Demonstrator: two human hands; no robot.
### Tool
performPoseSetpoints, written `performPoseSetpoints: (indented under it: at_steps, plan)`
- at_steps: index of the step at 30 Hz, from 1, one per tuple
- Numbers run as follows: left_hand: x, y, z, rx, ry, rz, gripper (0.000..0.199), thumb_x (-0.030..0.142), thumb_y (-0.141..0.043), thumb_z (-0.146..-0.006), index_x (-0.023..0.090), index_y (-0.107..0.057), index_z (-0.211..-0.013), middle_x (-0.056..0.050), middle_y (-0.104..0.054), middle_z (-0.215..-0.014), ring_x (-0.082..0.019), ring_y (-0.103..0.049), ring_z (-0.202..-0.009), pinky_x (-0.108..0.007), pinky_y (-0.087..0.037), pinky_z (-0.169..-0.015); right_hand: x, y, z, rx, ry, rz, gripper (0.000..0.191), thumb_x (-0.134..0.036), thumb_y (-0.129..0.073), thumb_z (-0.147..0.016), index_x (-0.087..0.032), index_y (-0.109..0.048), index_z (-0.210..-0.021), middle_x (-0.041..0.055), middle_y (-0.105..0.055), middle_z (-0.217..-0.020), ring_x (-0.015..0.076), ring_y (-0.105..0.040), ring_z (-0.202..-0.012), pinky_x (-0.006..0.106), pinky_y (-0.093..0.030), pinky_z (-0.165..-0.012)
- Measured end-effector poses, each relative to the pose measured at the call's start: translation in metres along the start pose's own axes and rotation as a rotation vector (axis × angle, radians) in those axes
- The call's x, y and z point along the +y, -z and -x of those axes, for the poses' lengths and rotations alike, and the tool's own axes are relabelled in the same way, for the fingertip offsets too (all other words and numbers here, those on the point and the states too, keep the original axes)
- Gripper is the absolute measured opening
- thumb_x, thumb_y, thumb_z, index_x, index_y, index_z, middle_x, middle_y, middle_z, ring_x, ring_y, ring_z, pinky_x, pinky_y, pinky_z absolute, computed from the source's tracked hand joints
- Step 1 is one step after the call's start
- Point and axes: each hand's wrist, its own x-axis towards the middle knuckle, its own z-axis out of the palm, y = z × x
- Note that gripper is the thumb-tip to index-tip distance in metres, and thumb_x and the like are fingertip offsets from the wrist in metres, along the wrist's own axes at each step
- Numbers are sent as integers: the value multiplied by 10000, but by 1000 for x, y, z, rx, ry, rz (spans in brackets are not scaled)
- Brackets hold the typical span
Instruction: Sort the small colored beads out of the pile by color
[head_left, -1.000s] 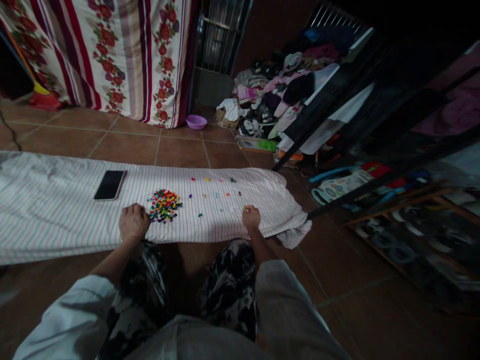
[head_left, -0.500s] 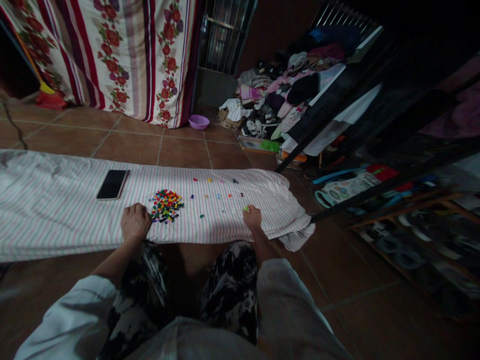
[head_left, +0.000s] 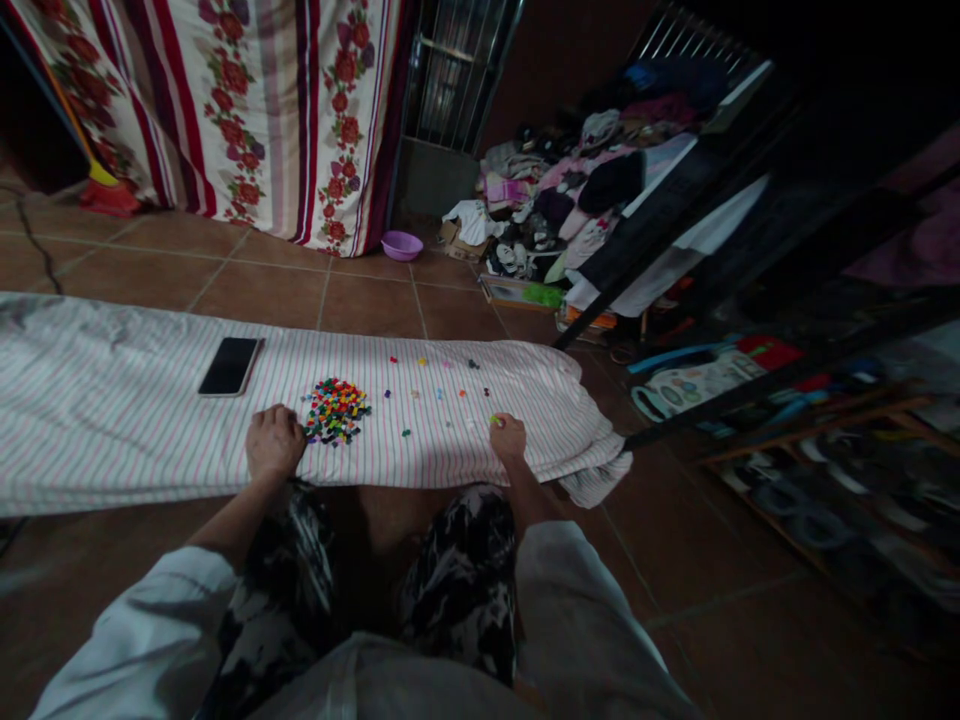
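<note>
My left hand (head_left: pixel 275 441) rests on the striped cloth with its fingers curled under, against the left edge of a pile of tiny coloured pieces (head_left: pixel 337 408). Its fingertips are hidden, so whatever may be in them does not show. Farther right, my right hand (head_left: pixel 509 437) pinches a small yellow-green piece (head_left: pixel 495 420) just above or on the cloth; I cannot tell which. Single pieces lie in loose rows between the pile and this hand, among them a red one (head_left: pixel 394 359), a yellow one (head_left: pixel 422 362), an orange one (head_left: pixel 462 393) and a green one (head_left: pixel 406 433).
A phone (head_left: pixel 230 366) lies on the striped cloth (head_left: pixel 135 400), left of the pile. Beyond, on the tiled floor, are a purple basin (head_left: pixel 402 246) and a heap of clothes (head_left: pixel 555 190). A dark slanting bar (head_left: pixel 720 395) and a shoe rack (head_left: pixel 825 470) stand at right.
The view has shifted slightly. Both hands keep their places on the cloth, and the yellow-green piece is still in my right fingers.
</note>
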Motion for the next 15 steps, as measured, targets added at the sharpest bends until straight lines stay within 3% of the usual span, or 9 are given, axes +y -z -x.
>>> performPoseSetpoints:
  at_steps: [8,15]
  plan:
    - [4,6,0,-10,14,27,201,235,-412,-835,158,-586,-903,-146,-609,-930,-314,-503,-919,-440,-376,-811,-3,2,8,116,7,-73,258,-174,-439,-750,-143,-653,-890,99,-648,-851,223,-550,-879,339,-437,-838]
    - [2,4,0,-5,27,79,197,226,-426,-823,165,-591,-913,-145,-608,-948,-309,-503,-928,-446,-369,-812,-48,2,24,75,135,-125,336,-176,-365,-806,-144,-663,-961,116,-660,-950,228,-555,-965,363,-436,-912]
